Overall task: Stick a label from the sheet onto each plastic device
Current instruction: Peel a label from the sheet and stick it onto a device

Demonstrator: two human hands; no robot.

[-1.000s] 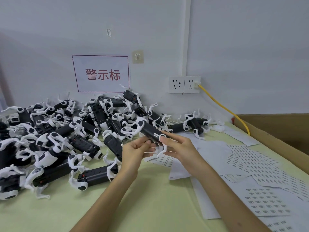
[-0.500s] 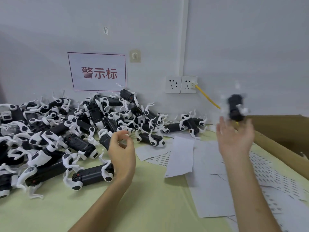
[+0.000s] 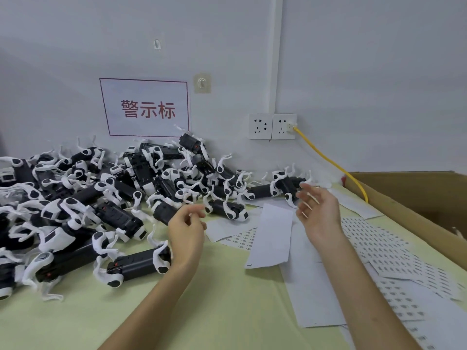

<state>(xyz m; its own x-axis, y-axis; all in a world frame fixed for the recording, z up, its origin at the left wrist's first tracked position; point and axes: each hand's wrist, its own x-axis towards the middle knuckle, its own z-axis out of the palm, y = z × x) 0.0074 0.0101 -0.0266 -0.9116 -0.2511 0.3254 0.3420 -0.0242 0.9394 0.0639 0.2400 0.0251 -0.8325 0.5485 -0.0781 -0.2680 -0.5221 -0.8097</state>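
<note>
Plastic devices [image 3: 118, 218] lie heaped on the desk [image 3: 214, 304], leftward; your left hand [image 3: 187, 231] and right hand [image 3: 318, 213] hover empty, fingers loose. Likely light and rigid: grip the black body, not the thin white arms.

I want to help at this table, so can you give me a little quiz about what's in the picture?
1. True or false: the right hand grips a plastic device.
2. What colour is the cable plugged into the wall socket? A red, B yellow, C green.
3. Fill in: the label sheets lie to the ___ of the pile of devices.
Key: 1 false, it holds nothing; 2 B; 3 right.
</note>
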